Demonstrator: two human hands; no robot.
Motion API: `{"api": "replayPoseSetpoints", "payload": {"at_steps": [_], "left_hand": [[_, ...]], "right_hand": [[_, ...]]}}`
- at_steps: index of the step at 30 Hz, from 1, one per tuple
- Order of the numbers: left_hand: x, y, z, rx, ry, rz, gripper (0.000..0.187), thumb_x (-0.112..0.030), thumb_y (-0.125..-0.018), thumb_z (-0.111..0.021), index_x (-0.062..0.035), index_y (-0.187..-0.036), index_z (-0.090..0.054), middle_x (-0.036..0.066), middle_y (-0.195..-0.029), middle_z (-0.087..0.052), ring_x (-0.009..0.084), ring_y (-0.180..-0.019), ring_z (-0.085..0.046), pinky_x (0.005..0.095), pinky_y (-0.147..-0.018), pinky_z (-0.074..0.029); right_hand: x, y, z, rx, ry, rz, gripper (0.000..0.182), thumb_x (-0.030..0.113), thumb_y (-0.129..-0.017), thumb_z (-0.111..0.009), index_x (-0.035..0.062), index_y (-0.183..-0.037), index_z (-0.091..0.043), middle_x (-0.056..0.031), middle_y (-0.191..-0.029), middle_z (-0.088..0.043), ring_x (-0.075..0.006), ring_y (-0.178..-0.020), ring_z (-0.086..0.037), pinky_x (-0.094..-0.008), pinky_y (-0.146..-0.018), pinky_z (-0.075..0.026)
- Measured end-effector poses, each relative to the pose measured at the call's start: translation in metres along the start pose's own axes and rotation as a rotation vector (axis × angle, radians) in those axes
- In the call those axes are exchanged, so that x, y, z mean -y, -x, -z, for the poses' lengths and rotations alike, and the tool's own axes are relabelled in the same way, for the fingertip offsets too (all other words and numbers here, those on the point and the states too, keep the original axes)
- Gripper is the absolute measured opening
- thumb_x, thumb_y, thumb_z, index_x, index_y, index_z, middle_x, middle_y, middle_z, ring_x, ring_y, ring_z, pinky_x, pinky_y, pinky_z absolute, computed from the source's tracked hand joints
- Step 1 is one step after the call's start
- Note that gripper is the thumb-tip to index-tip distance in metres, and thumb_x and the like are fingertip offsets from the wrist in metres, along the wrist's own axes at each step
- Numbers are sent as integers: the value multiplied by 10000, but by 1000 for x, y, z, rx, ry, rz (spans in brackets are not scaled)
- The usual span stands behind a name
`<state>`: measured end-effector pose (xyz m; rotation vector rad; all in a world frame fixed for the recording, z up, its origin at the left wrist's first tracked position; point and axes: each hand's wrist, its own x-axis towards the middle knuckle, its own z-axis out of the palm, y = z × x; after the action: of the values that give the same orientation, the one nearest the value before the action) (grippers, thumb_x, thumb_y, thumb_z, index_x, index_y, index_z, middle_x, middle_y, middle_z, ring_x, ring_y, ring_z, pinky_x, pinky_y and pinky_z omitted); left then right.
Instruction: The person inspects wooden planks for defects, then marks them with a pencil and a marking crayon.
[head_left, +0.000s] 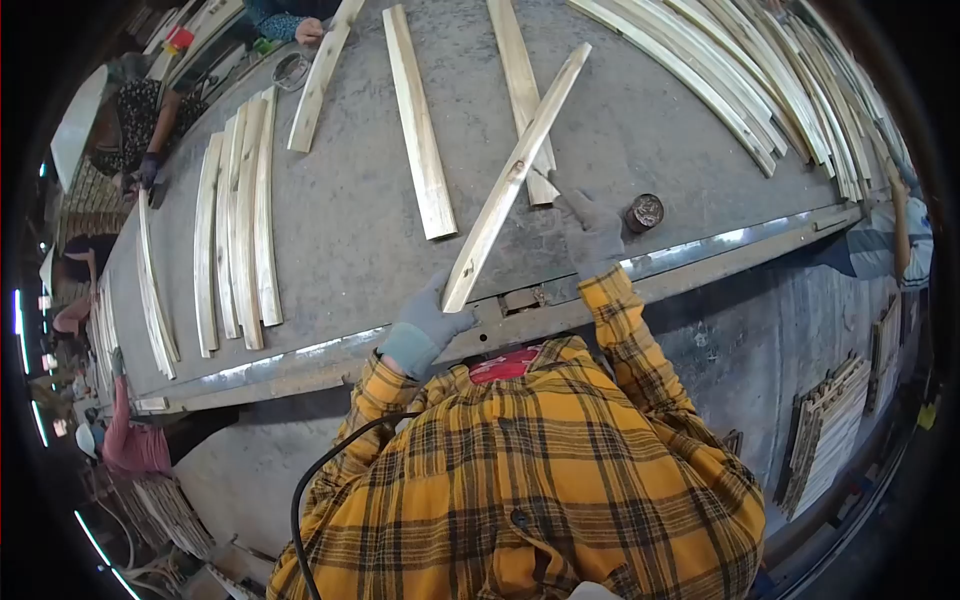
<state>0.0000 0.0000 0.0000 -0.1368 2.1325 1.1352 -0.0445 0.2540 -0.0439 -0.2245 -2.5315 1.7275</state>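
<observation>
My left hand (425, 325), in a grey glove with a teal cuff, is closed on the near end of a wooden strip (515, 175). The strip slants up and away to the right, with a dark knot mark midway, and crosses over another wooden strip (515, 70) on the table. Just right of the held strip is my gloved right hand (595, 230), its fingers closed round a thin tool whose tip points at the wood; its kind is too small to tell. Beside that hand stands a small round can (645, 212) with dark brown stuff in it.
More strips (418, 120) lie on the grey metal table (340, 200), with a group at left (238, 220) and a large pile at right (780, 90). Co-workers stand around, one in a pink top (135, 440). Stacked wood (825, 435) is on the floor at right.
</observation>
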Motion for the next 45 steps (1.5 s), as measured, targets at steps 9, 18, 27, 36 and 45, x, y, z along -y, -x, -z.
{"api": "replayPoseSetpoints", "payload": {"at_steps": [9, 18, 27, 36, 45], "left_hand": [[-7, 7, 5, 52, 255, 51, 750, -125, -662, -698, -32, -1337, -384, 49, -698, -560, 79, -426, -443, 229, -400, -376], [-6, 2, 6, 97, 364, 37, 726, -88, -681, -681, -51, -1345, -389, 28, -635, -539, 71, -405, -430, 220, -382, -358], [0, 1, 16, 91, 332, 56, 730, -90, -681, -676, -69, -1352, -387, 19, -642, -541, 59, -411, -426, 217, -381, -360], [-5, 14, 25, -179, -331, -58, 809, -251, -606, -661, -122, -1351, -370, 220, -936, -630, 340, -861, -629, 359, -764, -494], [21, 3, 38, -84, -190, -29, 816, -228, -607, -669, -134, -1360, -369, 207, -953, -632, 289, -820, -640, 325, -756, -494]], "right_hand": [[14, -7, -13, -93, 492, 137, 447, 92, -818, -554, 292, -1218, -549, -16, -803, -582, -187, -688, -585, -324, -628, -484], [3, -7, -2, -105, 678, 392, 425, 137, -829, -548, 323, -1211, -544, -21, -784, -545, -205, -655, -571, -340, -578, -490], [13, 3, -10, -125, 769, 342, 438, 140, -811, -569, 316, -1211, -549, -25, -763, -543, -205, -665, -577, -332, -591, -494], [9, -13, -9, -58, 787, 296, 440, 88, -821, -523, 303, -1204, -552, -29, -792, -553, -217, -682, -599, -341, -600, -505], [15, -1, -15, -40, 450, 315, 447, 109, -792, -562, 304, -1194, -562, -20, -800, -547, -216, -671, -588, -333, -599, -493]]}}
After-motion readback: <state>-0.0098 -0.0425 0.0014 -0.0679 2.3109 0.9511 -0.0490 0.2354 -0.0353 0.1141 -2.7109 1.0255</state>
